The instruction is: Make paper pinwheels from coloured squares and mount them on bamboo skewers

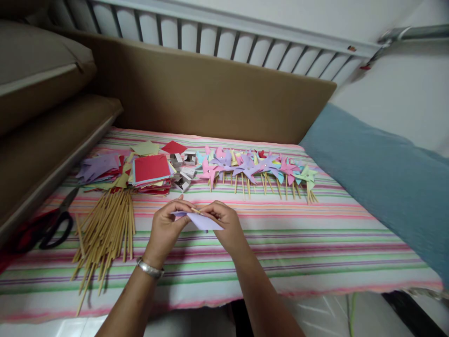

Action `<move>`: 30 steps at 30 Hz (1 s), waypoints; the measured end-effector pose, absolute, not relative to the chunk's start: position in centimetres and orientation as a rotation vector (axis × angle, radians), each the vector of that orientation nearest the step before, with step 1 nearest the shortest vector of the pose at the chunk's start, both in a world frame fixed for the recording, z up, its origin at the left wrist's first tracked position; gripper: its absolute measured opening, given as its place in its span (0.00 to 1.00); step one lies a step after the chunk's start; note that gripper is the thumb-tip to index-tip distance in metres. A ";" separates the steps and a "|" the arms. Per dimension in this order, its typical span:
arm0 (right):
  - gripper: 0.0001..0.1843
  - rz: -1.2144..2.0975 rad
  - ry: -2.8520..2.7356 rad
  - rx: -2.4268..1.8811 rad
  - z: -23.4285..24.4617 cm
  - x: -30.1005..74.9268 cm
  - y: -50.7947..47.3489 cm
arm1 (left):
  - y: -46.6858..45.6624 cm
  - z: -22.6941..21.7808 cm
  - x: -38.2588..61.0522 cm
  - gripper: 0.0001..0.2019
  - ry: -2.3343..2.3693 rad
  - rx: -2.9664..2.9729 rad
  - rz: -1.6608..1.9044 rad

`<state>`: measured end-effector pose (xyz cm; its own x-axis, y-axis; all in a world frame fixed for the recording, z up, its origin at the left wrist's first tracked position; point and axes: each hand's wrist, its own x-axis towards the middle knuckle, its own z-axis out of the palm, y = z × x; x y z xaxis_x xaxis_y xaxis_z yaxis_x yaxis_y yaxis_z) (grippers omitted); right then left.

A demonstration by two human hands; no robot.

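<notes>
A piece of lilac paper [203, 222] is held up between both hands over the striped cloth. My left hand [170, 219] pinches its left side. My right hand [223, 219] grips the right side, with a short part of a wooden stick [197, 211] showing at the fingertips. Which hand bears the stick I cannot tell. Past the hands lies a row of finished paper pinwheels [248, 167] on sticks, in pink, lilac, blue, yellow and green. A bundle of loose wooden sticks [105, 229] lies to the left of my left hand.
Stacked coloured paper squares [152, 169] and cut lilac sheets [99, 167] lie at back left, beside small open boxes [184, 179]. Black-handled scissors [61, 224] lie far left. A brown board [210, 93] stands at the back, brown padded slabs [52, 135] at left, blue fabric [372, 178] at right.
</notes>
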<state>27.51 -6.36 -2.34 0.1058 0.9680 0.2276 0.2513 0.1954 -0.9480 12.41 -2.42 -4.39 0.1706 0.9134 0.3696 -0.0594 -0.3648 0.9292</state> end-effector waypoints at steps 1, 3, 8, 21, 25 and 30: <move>0.05 0.828 -1.381 -1.281 -2.3 27.6 -6.3 | -2.4 -4.3 12.5 0.03 0.841 1.530 1.359; 0.06 0.820 -1.402 -1.282 -2.3 27.6 -6.3 | -2.4 -4.2 12.5 0.03 0.815 1.525 1.367; 0.05 0.798 -1.425 -1.266 -2.3 27.7 -6.3 | -2.3 -4.5 12.4 0.03 0.813 1.532 1.362; 0.05 0.744 -1.460 -1.266 -2.6 27.5 -6.4 | -2.2 -4.8 12.3 0.04 0.829 1.501 1.338; 0.06 0.740 -1.471 -1.249 -2.7 27.5 -6.5 | -2.2 -4.8 12.3 0.04 0.834 1.507 1.330; 0.08 0.765 -1.453 -1.240 -2.5 27.3 -6.6 | -2.3 -4.8 12.2 0.04 0.807 1.495 1.342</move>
<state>27.27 -6.56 -2.49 0.0651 0.9534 0.2947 0.2960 0.2636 -0.9181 12.24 -2.26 -4.76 0.1843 0.9151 0.3587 -0.1117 -0.3431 0.9326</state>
